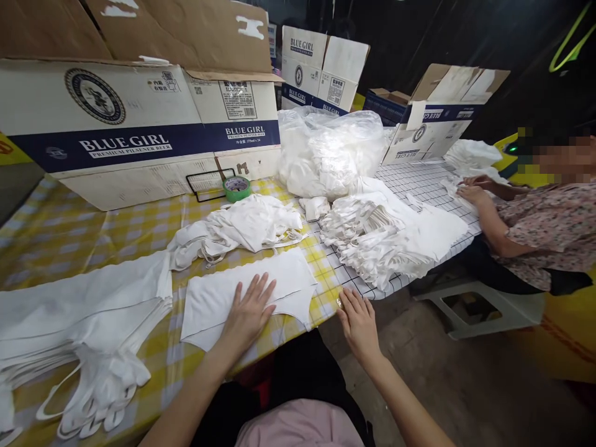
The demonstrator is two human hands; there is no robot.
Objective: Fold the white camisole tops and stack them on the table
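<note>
Checked-cloth table (pixel 69 230) bears white garments (pixel 246 292), cardboard boxes (pixel 139 124), tape roll (pixel 236 187).

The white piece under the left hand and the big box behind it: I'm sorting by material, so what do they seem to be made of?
The white piece under the left hand looks like thin, soft matte fabric, lying flat with limp edges. The big box looks like corrugated cardboard: brown inner flaps, printed white outside.

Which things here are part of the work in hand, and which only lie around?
In use:
- left hand, flat on the white cloth
- right hand, at the table edge
- folded stack
- loose pile

Lying about:
- green tape roll
- beer box
- plastic bag
- strap pile
- co-worker's hands
</note>
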